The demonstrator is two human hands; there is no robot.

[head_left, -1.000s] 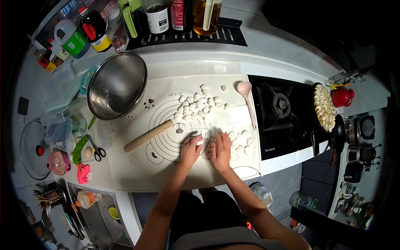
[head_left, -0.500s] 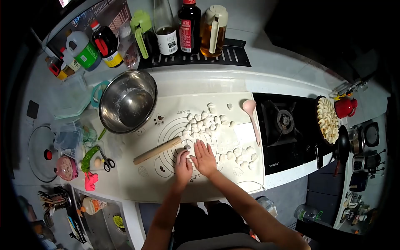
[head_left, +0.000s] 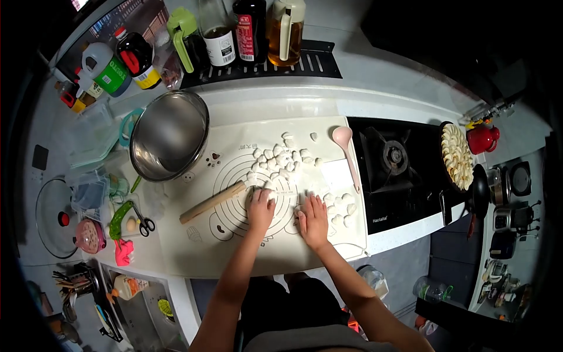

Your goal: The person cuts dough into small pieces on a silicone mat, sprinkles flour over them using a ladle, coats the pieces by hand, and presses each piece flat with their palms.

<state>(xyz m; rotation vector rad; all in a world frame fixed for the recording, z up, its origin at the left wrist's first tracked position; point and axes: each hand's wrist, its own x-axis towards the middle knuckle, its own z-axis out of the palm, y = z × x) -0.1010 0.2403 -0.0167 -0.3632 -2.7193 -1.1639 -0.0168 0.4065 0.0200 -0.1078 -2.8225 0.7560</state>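
The left hand (head_left: pixel 261 209) is at the near edge of the heaped dough (head_left: pixel 269 154) on the mat (head_left: pixel 179 252), fingers curled; I cannot tell whether its grip holds a piece. The right hand (head_left: pixel 314 223) is palm down, fingers extended, grip unclosed, just beside a smaller group (head_left: pixel 351 208) of pieces. The pin (head_left: pixel 212 203) lies left of the heap.

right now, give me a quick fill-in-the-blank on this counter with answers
1. Of the left hand and right hand, the ____ is nearer the rolling pin.
2. The ladle is coloured ____.
3. In this view, the dumplings sit to the ____ of the burner.
Missing words: left; pink; right.
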